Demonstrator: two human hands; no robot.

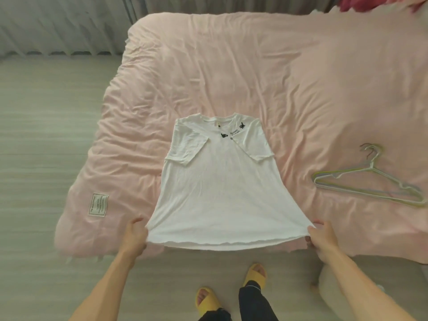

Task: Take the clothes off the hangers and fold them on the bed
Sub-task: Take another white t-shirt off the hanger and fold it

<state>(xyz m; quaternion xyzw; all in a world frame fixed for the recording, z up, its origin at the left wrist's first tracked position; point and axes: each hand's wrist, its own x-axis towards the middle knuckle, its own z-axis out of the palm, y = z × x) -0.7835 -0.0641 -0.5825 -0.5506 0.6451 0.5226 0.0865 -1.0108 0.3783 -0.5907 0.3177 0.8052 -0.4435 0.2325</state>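
Pink bed (231, 66), white T-shirt (215, 181) spread flat at its near edge.
I see left grip (135, 237) and right grip (324, 239) each pinching a hem corner; hangers (370, 181) lie well right, bare quilt beyond, grey floor (46, 135) left.

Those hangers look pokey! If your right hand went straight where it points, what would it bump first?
Likely the white T-shirt the right hand grips; the hangers lie off to its right.

- Near-centre of bed (301, 77) is taken by white T-shirt (217, 188), lying flat; pink cover lies open beyond its collar.
- Right: wire hangers (370, 193) lie well apart from shirt, open strip between.
- Left: open cover; sewn label (98, 204) near corner, flat.
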